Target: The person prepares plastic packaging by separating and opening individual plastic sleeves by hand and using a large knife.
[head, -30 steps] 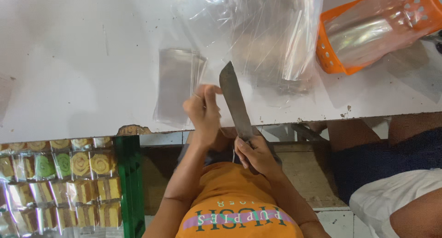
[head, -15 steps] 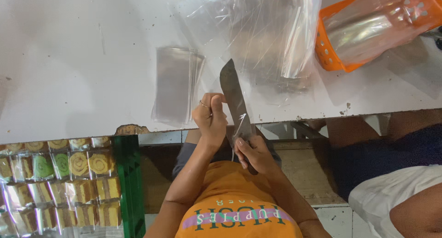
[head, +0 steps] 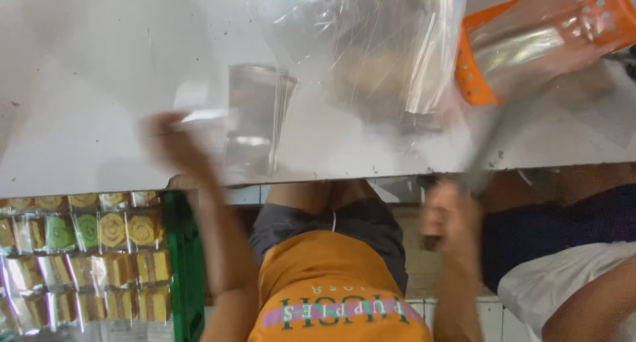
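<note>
Left hand point(head: 175, 140) motion-blurred over the white counter point(head: 79, 64), just beside the stack of clear flat plastic sleeves point(head: 255, 113); fingers too smeared, cannot tell if released or pinching a sleeve. Right hand point(head: 450, 216) at the counter edge, fingers clenched on the handle of a grey-bladed knife point(head: 487, 140), blade tilted up over the counter, blurred. Step looks like taking a sleeve from the stack; that calls for a fingertip pinch at its near edge. Orange plastic basket point(head: 474, 77) well apart.
</note>
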